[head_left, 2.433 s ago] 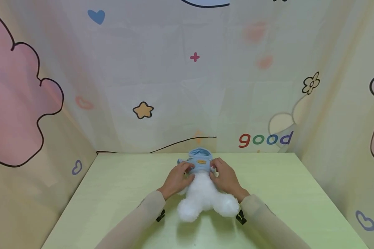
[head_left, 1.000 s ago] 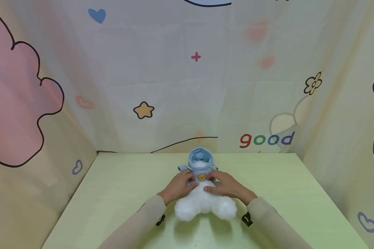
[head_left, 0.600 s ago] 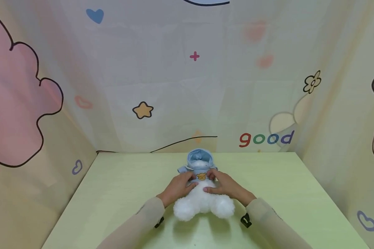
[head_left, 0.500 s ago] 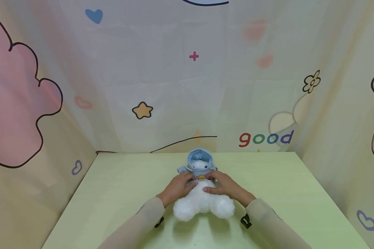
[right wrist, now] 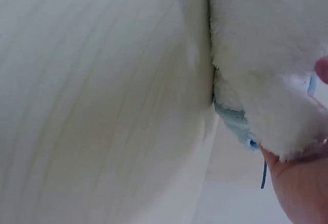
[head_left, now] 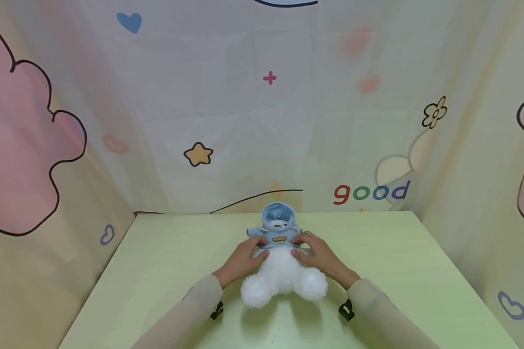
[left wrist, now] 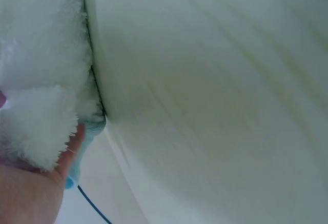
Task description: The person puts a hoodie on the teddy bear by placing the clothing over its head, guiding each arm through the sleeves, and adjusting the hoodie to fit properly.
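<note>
A white plush toy (head_left: 284, 269) lies on the table with its thick legs toward me. It wears a small light-blue hoodie (head_left: 281, 231) with a yellow bear print, and part of its face shows inside the hood opening. My left hand (head_left: 242, 259) holds the hoodie's lower left edge, thumb on the white fur. At the lower right edge, my right hand (head_left: 323, 257) holds the cloth the same way. Both wrist views show white fur (left wrist: 43, 44) up close, with blue cloth (right wrist: 234, 121) beside the fingers in the right wrist view.
The pale green table (head_left: 170, 281) stretches to both sides of the toy. Behind it hangs a printed curtain (head_left: 227, 97) with a star, hearts and the word "good"; patterned fabric also walls the left and right sides.
The hoodie has come down over the toy's head, and its face now shows in the hood. Most recently, both hands have shifted slightly away from me and apart, and the bear print has bunched up.
</note>
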`<control>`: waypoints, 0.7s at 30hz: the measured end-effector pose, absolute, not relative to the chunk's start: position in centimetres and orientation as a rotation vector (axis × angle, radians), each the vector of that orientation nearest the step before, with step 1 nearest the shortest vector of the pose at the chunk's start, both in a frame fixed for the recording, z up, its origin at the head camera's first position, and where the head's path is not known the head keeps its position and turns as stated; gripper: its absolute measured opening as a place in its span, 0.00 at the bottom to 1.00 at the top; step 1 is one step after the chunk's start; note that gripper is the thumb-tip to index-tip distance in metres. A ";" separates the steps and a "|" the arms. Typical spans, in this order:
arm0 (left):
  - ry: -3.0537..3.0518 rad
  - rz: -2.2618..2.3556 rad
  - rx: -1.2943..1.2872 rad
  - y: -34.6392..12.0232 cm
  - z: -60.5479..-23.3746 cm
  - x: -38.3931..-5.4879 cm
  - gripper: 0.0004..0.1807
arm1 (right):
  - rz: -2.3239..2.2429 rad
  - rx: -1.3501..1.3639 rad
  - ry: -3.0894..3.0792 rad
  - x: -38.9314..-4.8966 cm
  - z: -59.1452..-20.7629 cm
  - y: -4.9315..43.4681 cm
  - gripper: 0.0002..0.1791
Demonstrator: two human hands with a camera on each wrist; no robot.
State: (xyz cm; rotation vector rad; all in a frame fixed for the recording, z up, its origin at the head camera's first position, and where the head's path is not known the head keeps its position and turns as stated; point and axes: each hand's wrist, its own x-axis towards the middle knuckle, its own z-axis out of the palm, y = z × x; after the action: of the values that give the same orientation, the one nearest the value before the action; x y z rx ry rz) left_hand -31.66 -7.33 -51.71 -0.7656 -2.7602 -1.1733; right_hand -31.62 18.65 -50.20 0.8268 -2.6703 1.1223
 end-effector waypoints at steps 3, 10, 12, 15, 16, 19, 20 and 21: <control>-2.744 -1.292 -0.699 -7.8 -51.6 -31.9 0.18 | 1.199 0.741 -2.681 -31.6 -50.2 18.9 0.12; -2.904 -1.500 -0.644 -9.0 -51.4 -32.8 0.27 | 1.368 0.573 -2.846 -32.5 -50.1 19.4 0.12; -2.974 -1.540 -0.665 -9.2 -51.3 -33.1 0.35 | 1.396 0.585 -2.886 -32.8 -49.8 19.6 0.16; -3.043 -1.614 -0.693 -9.5 -51.4 -33.5 0.42 | 1.450 0.637 -2.948 -33.2 -49.6 19.8 0.20; -3.052 -1.633 -0.697 -9.6 -51.5 -33.5 0.42 | 1.478 0.656 -2.967 -33.3 -49.6 19.9 0.20; -3.059 -1.670 -0.691 -9.7 -51.6 -33.7 0.39 | 1.579 0.669 -3.017 -33.6 -49.7 20.0 0.23; -3.057 -1.670 -0.694 -9.7 -51.6 -33.7 0.39 | 1.608 0.662 -3.030 -33.6 -49.7 20.0 0.23; -3.055 -1.667 -0.694 -9.6 -51.7 -33.8 0.39 | 1.622 0.663 -3.038 -33.7 -49.8 20.0 0.24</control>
State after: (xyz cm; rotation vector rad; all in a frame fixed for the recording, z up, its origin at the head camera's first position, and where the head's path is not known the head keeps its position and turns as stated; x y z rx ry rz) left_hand -33.79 -9.58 -51.70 -0.6943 -3.0550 -1.6667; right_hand -33.73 19.99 -49.80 0.6629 -3.0381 1.6216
